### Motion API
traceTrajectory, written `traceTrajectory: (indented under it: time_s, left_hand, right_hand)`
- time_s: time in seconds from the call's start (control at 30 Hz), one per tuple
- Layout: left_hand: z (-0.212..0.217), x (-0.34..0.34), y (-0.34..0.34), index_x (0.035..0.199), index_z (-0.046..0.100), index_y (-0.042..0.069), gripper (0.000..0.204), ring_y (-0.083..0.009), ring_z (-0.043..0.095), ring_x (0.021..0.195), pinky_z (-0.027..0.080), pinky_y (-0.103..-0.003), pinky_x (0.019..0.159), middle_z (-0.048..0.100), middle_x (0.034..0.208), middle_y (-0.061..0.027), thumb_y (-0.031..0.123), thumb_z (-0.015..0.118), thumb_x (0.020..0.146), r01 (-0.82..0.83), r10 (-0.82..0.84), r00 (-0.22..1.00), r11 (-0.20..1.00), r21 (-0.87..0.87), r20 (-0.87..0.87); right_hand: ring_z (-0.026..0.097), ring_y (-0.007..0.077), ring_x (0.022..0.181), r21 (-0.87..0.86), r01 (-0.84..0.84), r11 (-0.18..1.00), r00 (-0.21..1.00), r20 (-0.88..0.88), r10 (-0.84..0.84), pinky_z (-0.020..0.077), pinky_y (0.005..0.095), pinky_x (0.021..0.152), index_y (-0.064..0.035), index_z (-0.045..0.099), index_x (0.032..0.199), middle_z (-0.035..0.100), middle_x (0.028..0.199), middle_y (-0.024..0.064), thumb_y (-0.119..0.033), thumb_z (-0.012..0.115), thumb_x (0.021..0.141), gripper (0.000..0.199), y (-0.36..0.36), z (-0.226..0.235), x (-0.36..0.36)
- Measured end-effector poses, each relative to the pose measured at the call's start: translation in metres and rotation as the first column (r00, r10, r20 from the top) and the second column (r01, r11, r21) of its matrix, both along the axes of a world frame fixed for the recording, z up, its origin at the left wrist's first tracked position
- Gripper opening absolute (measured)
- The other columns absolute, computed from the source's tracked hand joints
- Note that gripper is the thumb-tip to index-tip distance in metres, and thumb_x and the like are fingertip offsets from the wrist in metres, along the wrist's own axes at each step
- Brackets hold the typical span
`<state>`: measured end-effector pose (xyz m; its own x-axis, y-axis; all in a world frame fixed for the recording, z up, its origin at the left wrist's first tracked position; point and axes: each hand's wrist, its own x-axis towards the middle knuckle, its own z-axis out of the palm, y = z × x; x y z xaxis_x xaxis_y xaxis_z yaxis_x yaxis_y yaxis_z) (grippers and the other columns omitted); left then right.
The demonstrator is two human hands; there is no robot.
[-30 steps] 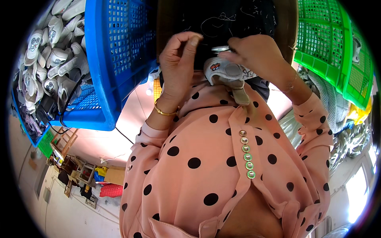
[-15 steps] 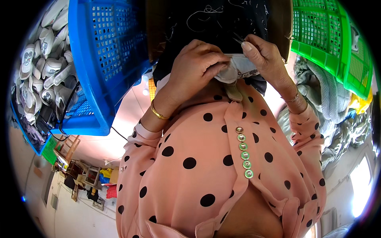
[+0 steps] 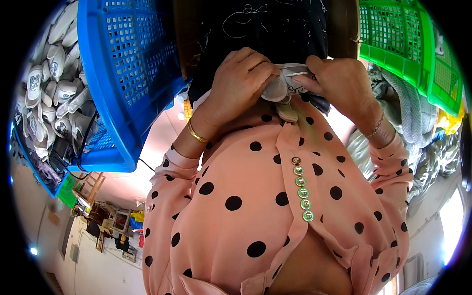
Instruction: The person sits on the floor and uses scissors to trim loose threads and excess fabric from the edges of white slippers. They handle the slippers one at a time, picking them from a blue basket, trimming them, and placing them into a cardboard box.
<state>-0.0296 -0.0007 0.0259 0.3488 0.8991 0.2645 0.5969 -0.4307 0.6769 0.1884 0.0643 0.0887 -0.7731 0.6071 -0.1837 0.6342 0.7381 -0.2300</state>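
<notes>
A white shoe upper (image 3: 275,90) with a dark printed figure on its side lies across my lap, near the top of the pink polka-dot shirt. My left hand (image 3: 241,81) is closed on its left end, thumb and fingers pinching the edge. On the other side my right hand (image 3: 344,83) is closed with its fingers curled. A slim metal blade, apparently of thread snips (image 3: 299,74), lies along the upper's top edge beside the right thumb; the handles are hidden in that hand. Below the upper hangs a beige tongue-like flap (image 3: 286,113).
A blue plastic basket (image 3: 110,98) stands at my left, with a heap of white shoe uppers (image 3: 54,93) beyond it. At right is a green basket (image 3: 393,59) above grey fabric pieces (image 3: 413,110). Loose threads (image 3: 241,22) lie on the dark cloth over my lap.
My right hand has turned over and come down to the shoe upper, bringing the snips' blade from above it onto its top edge. The left hand keeps its grip.
</notes>
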Motion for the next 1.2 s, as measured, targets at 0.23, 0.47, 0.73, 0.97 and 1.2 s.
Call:
traceTrajectory:
  time_s: [0.23,0.47,0.73,0.97,1.2]
  left_hand:
    - [-0.004,0.002,0.001,0.088,0.063,0.005,0.011,-0.0269,0.059,0.084,0.049,-0.035,0.070,0.062,0.088,-0.0071,0.009,0.071,0.081,-0.003,0.012,0.996,0.995,-0.100,0.092]
    - [-0.007,0.001,0.002,0.090,0.061,0.004,0.010,-0.0276,0.059,0.085,0.049,-0.035,0.070,0.062,0.089,-0.0083,0.008,0.068,0.084,0.003,0.008,0.995,0.993,-0.118,0.095]
    - [-0.006,0.000,-0.009,0.107,0.054,0.002,0.015,-0.0189,0.066,0.083,0.055,-0.031,0.074,0.064,0.096,-0.0080,0.008,0.058,0.095,-0.150,0.600,0.660,0.695,-0.703,0.452]
    - [0.015,-0.020,-0.015,0.121,0.062,0.006,0.037,-0.0200,0.060,0.104,0.052,-0.030,0.083,0.064,0.114,-0.0094,0.007,0.070,0.085,-0.004,0.096,0.967,0.933,-0.359,0.238]
    - [0.008,-0.011,-0.009,0.098,0.073,0.007,0.019,-0.0212,0.062,0.087,0.052,-0.029,0.072,0.068,0.097,-0.0060,0.005,0.074,0.079,-0.071,0.093,0.982,0.988,-0.138,0.166]
  right_hand:
    - [0.058,0.0306,0.050,-0.009,-0.072,0.997,0.997,0.006,0.072,0.0407,0.0366,0.044,-0.0054,0.057,0.070,0.052,0.052,0.0126,-0.046,0.055,0.091,0.046,0.005,-0.002,-0.003]
    - [0.057,0.0311,0.050,-0.017,-0.108,0.994,0.993,0.044,0.108,0.0414,0.0372,0.045,-0.0052,0.058,0.070,0.052,0.051,0.0122,-0.046,0.056,0.091,0.045,0.010,-0.005,-0.005]
    - [0.059,0.0298,0.051,-0.008,-0.025,1.000,0.999,-0.024,0.025,0.0428,0.0370,0.046,-0.0061,0.058,0.072,0.053,0.052,0.0104,-0.046,0.057,0.091,0.044,0.010,-0.011,-0.003]
    - [0.063,0.0269,0.054,-0.076,0.205,0.976,0.964,-0.157,-0.215,0.0480,0.0327,0.049,-0.0066,0.059,0.084,0.058,0.056,0.0088,-0.047,0.064,0.087,0.041,0.001,-0.030,0.006]
    - [0.068,0.0197,0.067,-0.516,0.302,0.801,0.804,-0.313,-0.505,0.0529,0.0280,0.060,-0.0075,0.058,0.111,0.066,0.077,0.0072,-0.026,0.079,0.079,0.043,-0.028,-0.027,0.005]
